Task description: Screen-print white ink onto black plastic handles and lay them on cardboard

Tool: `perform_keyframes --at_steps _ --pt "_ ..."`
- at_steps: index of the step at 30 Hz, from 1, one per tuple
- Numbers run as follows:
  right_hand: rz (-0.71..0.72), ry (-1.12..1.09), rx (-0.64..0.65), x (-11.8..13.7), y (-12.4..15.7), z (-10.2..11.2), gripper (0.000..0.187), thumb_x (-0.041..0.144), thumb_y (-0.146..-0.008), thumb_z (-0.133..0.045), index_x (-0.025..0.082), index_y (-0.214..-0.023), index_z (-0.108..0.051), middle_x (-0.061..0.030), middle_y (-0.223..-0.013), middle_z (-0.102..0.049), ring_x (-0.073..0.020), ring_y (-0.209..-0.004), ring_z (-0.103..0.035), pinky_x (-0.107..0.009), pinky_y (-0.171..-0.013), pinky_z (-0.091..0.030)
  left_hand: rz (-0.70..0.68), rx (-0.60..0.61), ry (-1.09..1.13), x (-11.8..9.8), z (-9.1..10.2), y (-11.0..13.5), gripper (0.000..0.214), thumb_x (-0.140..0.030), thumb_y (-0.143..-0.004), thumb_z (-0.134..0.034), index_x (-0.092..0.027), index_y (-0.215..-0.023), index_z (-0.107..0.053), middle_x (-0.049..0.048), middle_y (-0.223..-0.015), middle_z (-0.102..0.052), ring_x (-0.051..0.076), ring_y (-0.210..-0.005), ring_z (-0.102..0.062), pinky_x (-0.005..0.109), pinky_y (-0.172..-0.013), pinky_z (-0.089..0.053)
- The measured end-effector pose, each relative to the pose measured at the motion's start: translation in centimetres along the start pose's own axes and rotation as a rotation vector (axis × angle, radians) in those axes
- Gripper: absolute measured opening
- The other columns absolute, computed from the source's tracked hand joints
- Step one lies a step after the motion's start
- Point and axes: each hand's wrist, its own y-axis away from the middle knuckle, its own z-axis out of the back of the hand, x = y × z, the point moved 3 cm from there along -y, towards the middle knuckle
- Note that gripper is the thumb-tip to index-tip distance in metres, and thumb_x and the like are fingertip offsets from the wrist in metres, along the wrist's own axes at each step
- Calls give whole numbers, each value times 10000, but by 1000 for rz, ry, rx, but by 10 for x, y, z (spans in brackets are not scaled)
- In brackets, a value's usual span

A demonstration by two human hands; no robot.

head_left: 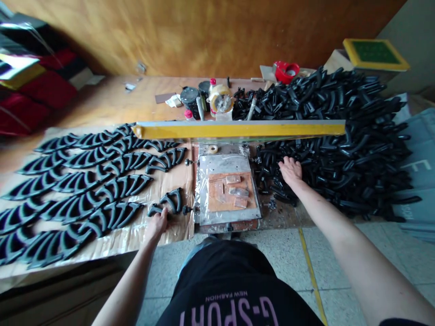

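My left hand point(159, 223) is at the near part of the cardboard-covered area, its fingers closed on a black curved handle-like plastic part point(154, 209). Beside it lie a couple more such parts point(172, 199). My right hand point(291, 170) reaches onto the near edge of a big pile of black plastic parts point(340, 149), fingers somewhat spread, with nothing visible held in them. Between the hands is a flat fixture with a grey plate point(224, 163), on which an orange-brown pad point(217, 199) carries several small clear blocks point(238, 192).
Rows of matching black parts point(112, 163) fill the left side. A yellow-edged bar point(238, 130) spans above the fixture. Behind it stand dark pots point(189, 97), bottles and a tape roll point(222, 102). A red tape dispenser point(285, 72) sits farther back; a grey crate point(416, 181) is at right.
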Motion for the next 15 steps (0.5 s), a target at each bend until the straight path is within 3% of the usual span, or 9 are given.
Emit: perform_keyframes --at_steps 4,7,10,11,13,15 --pt "38 -72 -143 0 0 22 251 183 -917 -374 185 -881 -622 -178 -994 -593 -297 -1007 -518 -483 -842 -425 10 72 -127 -16 10 -11 519 -585 -817 -468 -198 -476 -521 64 -351 -475 234 -384 -510 339 -509 -400" --pt "81 -174 -259 25 7 42 204 226 -900 -420 170 -955 -608 -191 -1036 -590 -284 -965 -550 -442 -830 -449 -67 65 -147 -48 28 -11 460 -577 -780 -545 -175 -559 -582 40 -394 -503 200 -396 -504 295 -491 -368" --pt "161 -418 -211 80 27 40 177 204 -847 -506 179 -999 -594 -139 -1041 -645 -254 -955 -606 -395 -860 -486 -272 30 -1 -114 44 7 484 -610 -849 -445 -170 -822 -644 27 -583 -621 150 -482 -544 243 -497 -384" --pt "206 -514 -153 102 35 34 188 191 -838 -524 188 -1014 -594 -109 -1033 -664 -239 -947 -625 -379 -861 -501 -424 9 166 -144 49 19 492 -609 -862 -442 -164 -916 -645 25 -626 -635 133 -488 -536 231 -491 -387" --pt "339 -609 -22 143 52 17 250 150 -848 -512 208 -1071 -610 -64 -1042 -682 -209 -946 -646 -350 -859 -522 -698 -57 509 -204 61 47 469 -591 -876 -458 -168 -995 -624 4 -617 -607 106 -493 -515 207 -493 -397" --pt "465 -569 45 172 66 0 345 91 -866 -462 229 -1126 -641 -54 -1082 -677 -188 -983 -647 -327 -868 -529 -843 -108 710 -251 69 76 438 -562 -909 -423 -173 -960 -617 -2 -601 -594 86 -469 -485 191 -479 -385"
